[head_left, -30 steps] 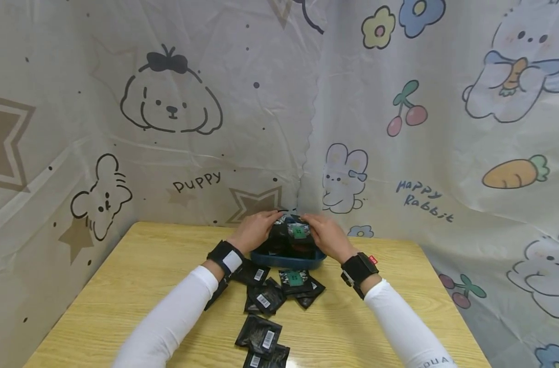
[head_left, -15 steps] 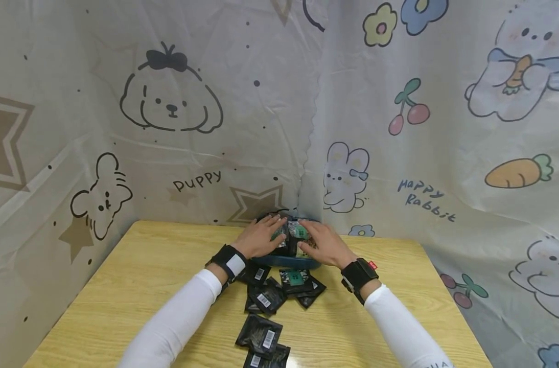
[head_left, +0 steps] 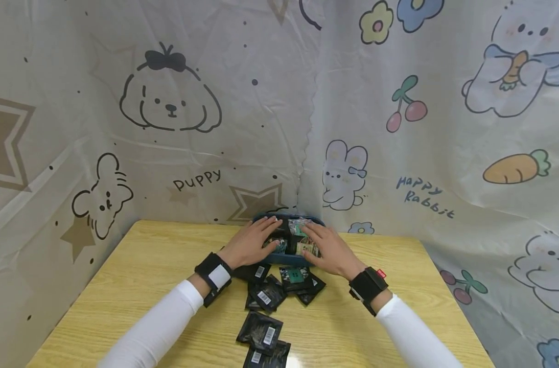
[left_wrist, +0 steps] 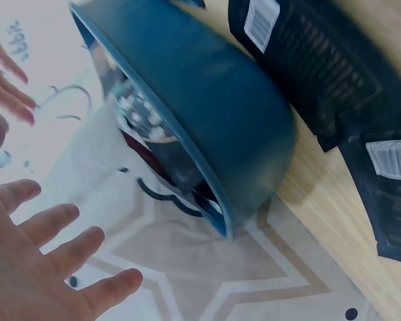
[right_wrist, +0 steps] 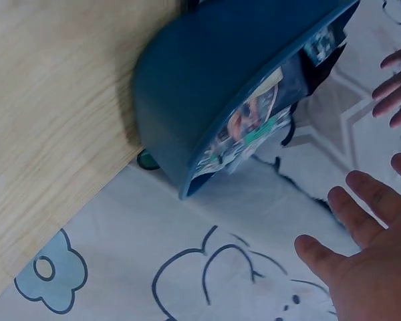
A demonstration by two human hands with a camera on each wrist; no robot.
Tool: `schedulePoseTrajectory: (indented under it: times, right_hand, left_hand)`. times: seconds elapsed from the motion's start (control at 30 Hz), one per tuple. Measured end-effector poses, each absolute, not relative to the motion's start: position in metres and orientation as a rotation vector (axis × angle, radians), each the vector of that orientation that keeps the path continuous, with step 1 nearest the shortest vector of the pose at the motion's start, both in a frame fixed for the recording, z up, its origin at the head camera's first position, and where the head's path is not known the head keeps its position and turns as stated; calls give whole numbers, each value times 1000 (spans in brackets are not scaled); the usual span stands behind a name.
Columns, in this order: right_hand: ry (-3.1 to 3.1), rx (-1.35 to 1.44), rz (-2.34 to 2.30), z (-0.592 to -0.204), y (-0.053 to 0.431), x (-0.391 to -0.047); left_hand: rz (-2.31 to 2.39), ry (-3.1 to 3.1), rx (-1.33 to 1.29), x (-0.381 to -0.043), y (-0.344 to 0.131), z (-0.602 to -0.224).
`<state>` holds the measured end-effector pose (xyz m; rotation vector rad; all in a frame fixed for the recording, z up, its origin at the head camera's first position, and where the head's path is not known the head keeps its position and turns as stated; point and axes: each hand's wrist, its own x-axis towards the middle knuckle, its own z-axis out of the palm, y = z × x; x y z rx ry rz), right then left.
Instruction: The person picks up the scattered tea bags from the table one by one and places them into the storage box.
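Blue, round-ended bin (left_wrist: 214, 93) of printed packets (right_wrist: 247, 127)

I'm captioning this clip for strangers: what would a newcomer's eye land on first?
Probably the left hand and right hand, fingers spread above a blue container of patterned packets at the far edge of the table. Next, the black packets lying in front of it. Behind, a pale cartoon-printed sheet, with a large puppy face at upper left.
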<state>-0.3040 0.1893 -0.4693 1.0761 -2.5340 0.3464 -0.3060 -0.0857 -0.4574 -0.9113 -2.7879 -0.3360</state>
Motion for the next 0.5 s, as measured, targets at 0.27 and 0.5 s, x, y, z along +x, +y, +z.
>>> schedulePoseTrajectory:
  times: [0.27,0.5]
  right_hand:
    - [-2535,1150,295,-489,187,-266]
    - [-2774,1200,246,-517,178,-255]
  left_hand:
    - [-330,-2668,-1060,-257,-94,-472]
    - [-414,-2863,-1198,-233,-91,-505]
